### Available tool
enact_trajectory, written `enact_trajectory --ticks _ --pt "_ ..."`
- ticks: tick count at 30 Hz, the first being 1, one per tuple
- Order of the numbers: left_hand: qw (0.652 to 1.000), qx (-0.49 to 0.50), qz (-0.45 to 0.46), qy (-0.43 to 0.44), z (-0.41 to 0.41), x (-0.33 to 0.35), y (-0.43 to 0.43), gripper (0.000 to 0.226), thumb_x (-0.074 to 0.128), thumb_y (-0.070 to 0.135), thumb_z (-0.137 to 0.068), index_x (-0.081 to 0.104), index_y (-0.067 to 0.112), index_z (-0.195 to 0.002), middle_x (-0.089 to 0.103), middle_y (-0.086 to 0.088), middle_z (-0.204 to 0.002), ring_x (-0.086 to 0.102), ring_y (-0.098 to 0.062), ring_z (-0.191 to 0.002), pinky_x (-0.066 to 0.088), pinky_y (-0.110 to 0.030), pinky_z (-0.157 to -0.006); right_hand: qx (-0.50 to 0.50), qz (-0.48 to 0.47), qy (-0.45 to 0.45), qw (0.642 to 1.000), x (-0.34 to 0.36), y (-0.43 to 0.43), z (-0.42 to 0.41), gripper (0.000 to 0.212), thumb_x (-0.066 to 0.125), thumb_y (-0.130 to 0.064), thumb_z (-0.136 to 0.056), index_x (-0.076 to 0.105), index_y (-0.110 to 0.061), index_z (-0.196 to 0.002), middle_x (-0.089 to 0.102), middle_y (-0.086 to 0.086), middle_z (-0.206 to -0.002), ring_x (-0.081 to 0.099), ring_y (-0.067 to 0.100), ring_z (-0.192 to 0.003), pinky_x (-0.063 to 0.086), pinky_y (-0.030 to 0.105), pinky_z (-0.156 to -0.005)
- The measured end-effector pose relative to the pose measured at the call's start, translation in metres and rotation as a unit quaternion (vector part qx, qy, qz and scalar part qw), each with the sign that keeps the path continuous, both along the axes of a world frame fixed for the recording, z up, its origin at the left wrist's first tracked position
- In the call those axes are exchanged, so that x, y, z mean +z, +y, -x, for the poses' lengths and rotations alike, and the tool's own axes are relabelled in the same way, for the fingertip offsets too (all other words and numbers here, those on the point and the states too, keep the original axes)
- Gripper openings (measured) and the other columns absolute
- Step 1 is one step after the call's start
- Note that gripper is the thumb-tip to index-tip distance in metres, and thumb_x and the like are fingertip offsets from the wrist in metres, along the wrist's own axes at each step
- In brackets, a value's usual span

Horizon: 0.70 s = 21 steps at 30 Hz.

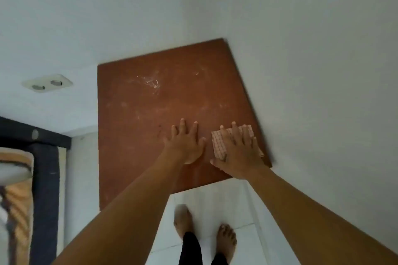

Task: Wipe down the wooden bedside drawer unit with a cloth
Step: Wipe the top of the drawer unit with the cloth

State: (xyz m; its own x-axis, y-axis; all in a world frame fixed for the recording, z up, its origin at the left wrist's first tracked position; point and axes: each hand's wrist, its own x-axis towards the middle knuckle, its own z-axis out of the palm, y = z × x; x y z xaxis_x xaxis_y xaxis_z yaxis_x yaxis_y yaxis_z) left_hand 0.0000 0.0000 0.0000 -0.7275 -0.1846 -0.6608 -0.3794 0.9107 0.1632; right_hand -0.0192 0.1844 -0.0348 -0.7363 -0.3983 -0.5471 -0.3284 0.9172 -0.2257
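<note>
Both forearms reach down to the wooden bedside drawer unit (150,118), whose dusty brown top sits in the corner of two white walls (301,49). My right hand (239,153) presses a checked cloth (219,145) flat near the top's front right edge, fingers straight and spread over it, while my left hand (186,143) lies just beside it on the bare wood, fingers wide. Below, my bare feet (182,219) stand on the white floor (215,202), with a bed (19,189) and a wall socket (47,83) to the left.
</note>
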Motion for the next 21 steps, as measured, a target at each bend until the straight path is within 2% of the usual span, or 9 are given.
enact_trajectory --ticks 2,5,10,13,15,17,18,19,21 --pt "1.0 -0.012 0.025 -0.006 -0.001 -0.004 0.002 0.072 0.02 0.063 -0.102 -0.009 0.034 -0.161 -0.02 -0.006 -0.168 -0.009 -0.039 -0.155 0.009 -0.066 -0.117 -0.002 0.009 0.059 0.998 -0.006 0.001 -0.006 0.096 0.042 -0.07 -0.093 -0.013 -0.032 -0.162 -0.018 0.009 -0.171 -0.018 0.04 -0.155 0.003 0.062 -0.125" --pt "0.999 -0.019 0.041 0.003 -0.006 -0.012 0.005 0.072 0.017 0.063 -0.102 -0.013 0.034 -0.16 -0.022 -0.005 -0.168 -0.012 -0.038 -0.154 0.008 -0.069 -0.117 -0.011 0.036 0.143 0.989 -0.015 0.003 -0.014 0.086 0.047 -0.057 -0.095 0.008 -0.025 -0.164 0.006 0.014 -0.172 0.003 0.045 -0.156 0.017 0.062 -0.122" --pt "0.998 -0.018 0.048 0.02 -0.01 -0.016 0.007 0.07 0.016 0.062 -0.102 -0.015 0.035 -0.159 -0.024 -0.004 -0.167 -0.015 -0.036 -0.154 0.009 -0.071 -0.116 0.002 0.014 0.178 0.984 -0.024 0.003 -0.012 0.072 0.066 -0.032 -0.091 0.04 -0.011 -0.156 0.04 0.022 -0.159 0.037 0.048 -0.145 0.044 0.061 -0.11" --pt "0.998 -0.022 0.056 0.025 -0.009 -0.011 0.004 0.068 0.016 0.062 -0.102 -0.009 0.037 -0.16 -0.017 -0.003 -0.169 -0.007 -0.035 -0.156 0.01 -0.072 -0.115 0.021 0.012 0.175 0.984 -0.02 0.005 -0.007 0.068 0.08 -0.02 -0.085 0.053 -0.004 -0.145 0.054 0.024 -0.147 0.051 0.05 -0.134 0.054 0.059 -0.099" --pt "0.998 -0.02 0.054 0.028 0.002 -0.002 -0.002 0.064 0.019 0.06 -0.102 0.007 0.037 -0.161 0.0 -0.004 -0.17 0.009 -0.035 -0.155 0.014 -0.071 -0.115 -0.014 0.047 0.163 0.985 -0.006 -0.001 0.007 0.061 0.076 -0.015 -0.089 0.053 -0.001 -0.145 0.054 0.025 -0.147 0.051 0.052 -0.133 0.054 0.061 -0.098" --pt "0.998 -0.012 0.054 0.043 0.019 0.012 -0.012 0.059 0.023 0.056 -0.102 0.027 0.033 -0.156 0.027 -0.007 -0.163 0.032 -0.033 -0.146 0.023 -0.068 -0.113 -0.056 0.112 0.151 0.981 0.017 -0.014 0.034 0.058 0.061 -0.013 -0.098 0.043 -0.004 -0.152 0.043 0.022 -0.157 0.038 0.052 -0.143 0.044 0.061 -0.111" --pt "0.998 -0.004 0.049 0.05 0.031 0.019 -0.018 0.057 0.024 0.055 -0.102 0.031 0.03 -0.153 0.035 -0.007 -0.159 0.037 -0.033 -0.142 0.027 -0.065 -0.112 -0.062 0.133 0.156 0.977 0.031 -0.023 0.053 0.059 0.056 -0.015 -0.101 0.038 -0.006 -0.156 0.036 0.019 -0.162 0.031 0.051 -0.148 0.037 0.059 -0.116" --pt "0.998 0.006 0.039 0.053 0.044 0.025 -0.026 0.058 0.024 0.055 -0.102 0.029 0.03 -0.154 0.034 -0.007 -0.16 0.035 -0.033 -0.144 0.027 -0.064 -0.112 -0.063 0.146 0.164 0.974 0.044 -0.033 0.075 0.06 0.052 -0.018 -0.102 0.033 -0.008 -0.158 0.031 0.016 -0.165 0.025 0.048 -0.151 0.032 0.057 -0.12" --pt "0.998 0.027 0.025 0.053 0.077 0.034 -0.042 0.063 0.022 0.058 -0.103 0.016 0.033 -0.161 0.017 -0.006 -0.168 0.017 -0.033 -0.153 0.019 -0.064 -0.117 -0.055 0.166 0.186 0.967 0.065 -0.055 0.123 0.061 0.048 -0.022 -0.104 0.027 -0.011 -0.16 0.025 0.012 -0.168 0.019 0.045 -0.154 0.026 0.055 -0.123"
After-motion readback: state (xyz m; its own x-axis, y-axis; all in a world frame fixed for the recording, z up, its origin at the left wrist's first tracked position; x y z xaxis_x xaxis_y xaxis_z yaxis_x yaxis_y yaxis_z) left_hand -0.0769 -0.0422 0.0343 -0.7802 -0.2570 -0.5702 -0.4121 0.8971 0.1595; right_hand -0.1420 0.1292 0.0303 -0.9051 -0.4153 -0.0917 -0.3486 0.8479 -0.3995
